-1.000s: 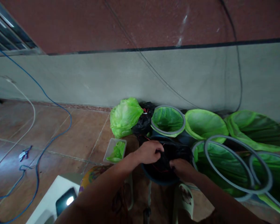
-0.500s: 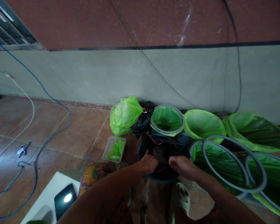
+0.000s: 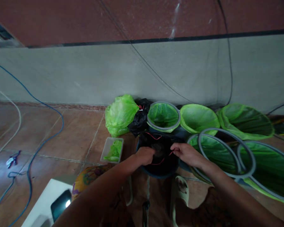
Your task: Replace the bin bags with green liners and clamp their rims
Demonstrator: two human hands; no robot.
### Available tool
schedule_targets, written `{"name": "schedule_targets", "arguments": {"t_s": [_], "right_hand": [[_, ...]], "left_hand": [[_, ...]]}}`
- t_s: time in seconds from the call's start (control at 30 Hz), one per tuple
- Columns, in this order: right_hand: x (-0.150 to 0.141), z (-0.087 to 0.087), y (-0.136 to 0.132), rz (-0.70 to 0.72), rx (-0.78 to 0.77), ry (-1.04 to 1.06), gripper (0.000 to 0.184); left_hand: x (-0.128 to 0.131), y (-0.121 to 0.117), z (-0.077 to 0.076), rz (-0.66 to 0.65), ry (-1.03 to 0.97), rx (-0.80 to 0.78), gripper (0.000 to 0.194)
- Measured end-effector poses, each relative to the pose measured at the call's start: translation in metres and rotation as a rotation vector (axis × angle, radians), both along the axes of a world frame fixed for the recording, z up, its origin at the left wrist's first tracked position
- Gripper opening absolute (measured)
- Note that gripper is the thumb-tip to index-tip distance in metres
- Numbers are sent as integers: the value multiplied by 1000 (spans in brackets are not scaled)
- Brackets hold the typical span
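Observation:
A black plastic bag with a red drawstring lines a dark blue bin between my feet. My left hand is closed on the bag at the bin's left side. On the right, my right hand pinches the red drawstring at the bag's edge. The inside of the bag is dark, and what it holds cannot be made out.
Several bins with green liners, such as the one with a grey ring, stand right. A loose grey ring lies across them. Left are a tied green bag, a black bag, a plastic tub and a phone.
The bag's mouth is spread wider. My right hand has gone from a fist on the bag to a pinch on the drawstring. The view has shifted slightly right.

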State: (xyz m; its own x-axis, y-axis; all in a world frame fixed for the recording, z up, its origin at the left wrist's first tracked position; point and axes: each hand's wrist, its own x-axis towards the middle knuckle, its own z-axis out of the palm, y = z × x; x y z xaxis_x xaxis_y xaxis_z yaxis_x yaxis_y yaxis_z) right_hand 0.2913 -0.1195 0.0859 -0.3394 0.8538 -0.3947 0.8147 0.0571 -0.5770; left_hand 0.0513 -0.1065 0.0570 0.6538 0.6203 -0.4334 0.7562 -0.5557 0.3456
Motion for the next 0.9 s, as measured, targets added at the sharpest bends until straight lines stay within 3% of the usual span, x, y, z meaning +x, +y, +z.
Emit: {"name": "schedule_targets", "arguments": {"t_s": [0.13, 0.23, 0.3, 0.47, 0.63, 0.73, 0.9], "right_hand": [[2, 4, 2, -55, 18, -26, 26], [1, 3, 3, -62, 29, -24, 27], [-1, 3, 4, -56, 35, -10, 27], [-5, 4, 6, -61, 49, 6, 26], [-8, 6, 6, -27, 49, 41, 26], [-6, 10, 6, -38, 51, 19, 27], [4, 13, 6, -41, 41, -49, 34]], "left_hand": [[0, 3, 10, 94, -2, 69, 33], [9, -6, 11, 95, -91, 132, 32], [18, -17, 7, 57, -141, 143, 32], [30, -32, -15, 49, -57, 186, 59], [33, -23, -25, 102, 23, 217, 33], [36, -17, -18, 119, 6, 197, 31], [35, -3, 10, 210, -45, 223, 23]]}}
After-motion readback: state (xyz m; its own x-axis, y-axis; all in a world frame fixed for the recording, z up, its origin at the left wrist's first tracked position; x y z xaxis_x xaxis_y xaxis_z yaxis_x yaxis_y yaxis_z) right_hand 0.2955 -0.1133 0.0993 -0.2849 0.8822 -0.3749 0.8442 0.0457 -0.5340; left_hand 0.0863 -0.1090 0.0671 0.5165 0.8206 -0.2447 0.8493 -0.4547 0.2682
